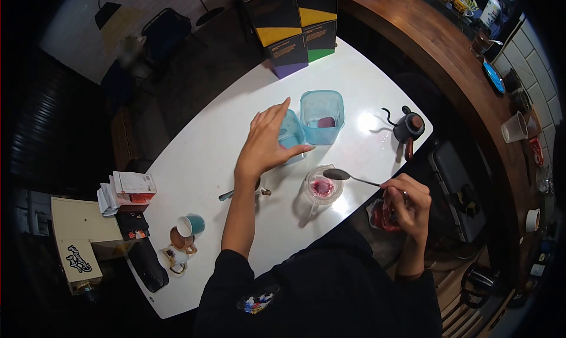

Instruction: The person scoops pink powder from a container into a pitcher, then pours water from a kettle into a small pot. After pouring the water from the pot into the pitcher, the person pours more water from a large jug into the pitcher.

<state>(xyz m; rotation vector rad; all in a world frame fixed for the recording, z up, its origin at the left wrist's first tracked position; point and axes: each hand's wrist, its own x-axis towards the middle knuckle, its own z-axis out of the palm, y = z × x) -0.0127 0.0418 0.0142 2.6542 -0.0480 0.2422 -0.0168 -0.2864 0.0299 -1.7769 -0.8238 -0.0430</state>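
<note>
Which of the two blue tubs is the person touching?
The left tub, covered by the left hand. The other blue tub stands untouched beside it, something dark red inside.

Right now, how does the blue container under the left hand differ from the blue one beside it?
The left hand lies against the covered blue container and hides much of it; the free blue container stands untouched, fully in view. The free blue container shows a dark reddish lump inside; the covered blue container's contents are hidden. Both are translucent blue, side by side on the white table.
</note>
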